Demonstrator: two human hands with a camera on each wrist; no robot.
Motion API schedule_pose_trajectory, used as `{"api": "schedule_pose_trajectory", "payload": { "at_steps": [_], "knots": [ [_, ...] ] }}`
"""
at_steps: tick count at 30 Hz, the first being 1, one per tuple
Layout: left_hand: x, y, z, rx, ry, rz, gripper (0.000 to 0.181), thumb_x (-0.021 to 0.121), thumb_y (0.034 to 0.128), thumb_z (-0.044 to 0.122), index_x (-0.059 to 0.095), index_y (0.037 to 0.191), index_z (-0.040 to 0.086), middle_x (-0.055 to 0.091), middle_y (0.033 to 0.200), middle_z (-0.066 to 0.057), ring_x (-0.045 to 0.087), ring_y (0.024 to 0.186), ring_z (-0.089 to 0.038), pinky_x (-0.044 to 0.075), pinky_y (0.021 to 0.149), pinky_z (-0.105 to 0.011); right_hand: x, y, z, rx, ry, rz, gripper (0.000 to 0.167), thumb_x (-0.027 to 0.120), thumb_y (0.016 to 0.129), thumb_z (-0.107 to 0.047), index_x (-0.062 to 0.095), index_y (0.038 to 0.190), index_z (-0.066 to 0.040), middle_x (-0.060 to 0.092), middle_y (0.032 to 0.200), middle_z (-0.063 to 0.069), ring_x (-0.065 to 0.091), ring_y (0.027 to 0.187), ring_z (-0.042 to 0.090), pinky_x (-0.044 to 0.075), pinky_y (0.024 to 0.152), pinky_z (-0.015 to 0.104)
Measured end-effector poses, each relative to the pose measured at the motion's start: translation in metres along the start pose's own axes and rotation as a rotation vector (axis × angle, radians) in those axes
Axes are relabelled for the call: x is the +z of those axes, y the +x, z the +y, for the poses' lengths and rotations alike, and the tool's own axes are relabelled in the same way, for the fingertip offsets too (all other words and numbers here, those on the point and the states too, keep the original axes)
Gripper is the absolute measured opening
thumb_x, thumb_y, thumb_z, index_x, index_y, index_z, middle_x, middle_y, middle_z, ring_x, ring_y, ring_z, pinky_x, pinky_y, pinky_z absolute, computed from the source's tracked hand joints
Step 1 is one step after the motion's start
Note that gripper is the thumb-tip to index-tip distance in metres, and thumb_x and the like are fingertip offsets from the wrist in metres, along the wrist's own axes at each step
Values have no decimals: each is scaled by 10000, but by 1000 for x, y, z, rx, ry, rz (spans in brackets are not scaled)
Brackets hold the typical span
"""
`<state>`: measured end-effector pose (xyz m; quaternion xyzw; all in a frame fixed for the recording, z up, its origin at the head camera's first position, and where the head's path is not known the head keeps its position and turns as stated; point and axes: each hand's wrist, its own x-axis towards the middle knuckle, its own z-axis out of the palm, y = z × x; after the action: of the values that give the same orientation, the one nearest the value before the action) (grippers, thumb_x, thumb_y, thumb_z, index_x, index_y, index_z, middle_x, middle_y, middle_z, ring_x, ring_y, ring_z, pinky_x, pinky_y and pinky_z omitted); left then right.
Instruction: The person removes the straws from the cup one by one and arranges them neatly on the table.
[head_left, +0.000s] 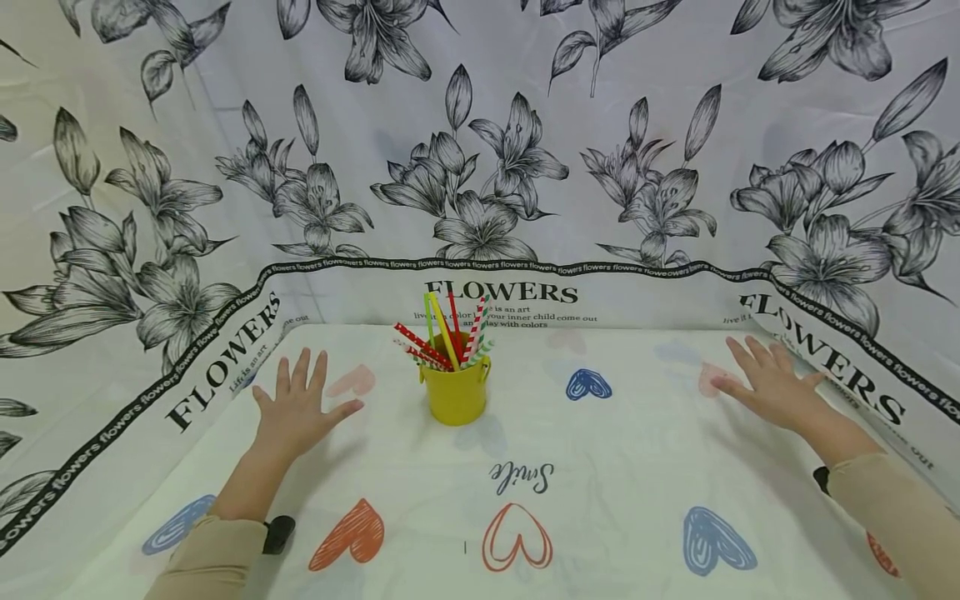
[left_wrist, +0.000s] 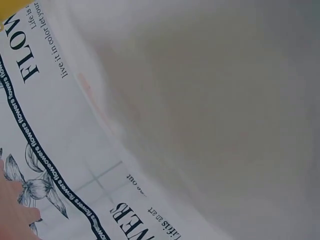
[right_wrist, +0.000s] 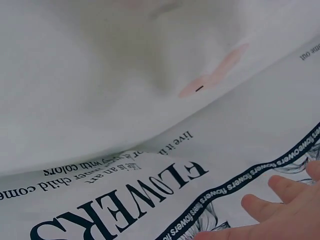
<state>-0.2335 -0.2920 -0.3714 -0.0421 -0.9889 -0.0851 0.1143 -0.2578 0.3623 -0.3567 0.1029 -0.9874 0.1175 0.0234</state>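
Bucket [head_left: 457, 398] — left hand [head_left: 296, 410] nearer; right hand [head_left: 783, 392] farther

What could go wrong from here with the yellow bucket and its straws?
The straws rise high above the yellow bucket, so a bump might tip it. They lean different ways, so some could spill if it tilts. The left hand, nearer it than the right hand, might knock it sideways.
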Motion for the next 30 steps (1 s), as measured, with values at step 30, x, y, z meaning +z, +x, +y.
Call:
{"api": "schedule_pose_trajectory", "payload": {
  "at_steps": [30],
  "knots": [
    [-1, -14, -4, -8, -32, 33, 1034, 503, 885, 677, 85, 1539, -5, 34, 1571, -290, -37, 1403, -535, -1, 945, -833, 0, 16, -26, -69, 121, 24, 865, 440, 996, -520, 7, 1531, 4, -28, 1531, 355, -97, 1357, 590, -68, 780, 895]
  ]
}}
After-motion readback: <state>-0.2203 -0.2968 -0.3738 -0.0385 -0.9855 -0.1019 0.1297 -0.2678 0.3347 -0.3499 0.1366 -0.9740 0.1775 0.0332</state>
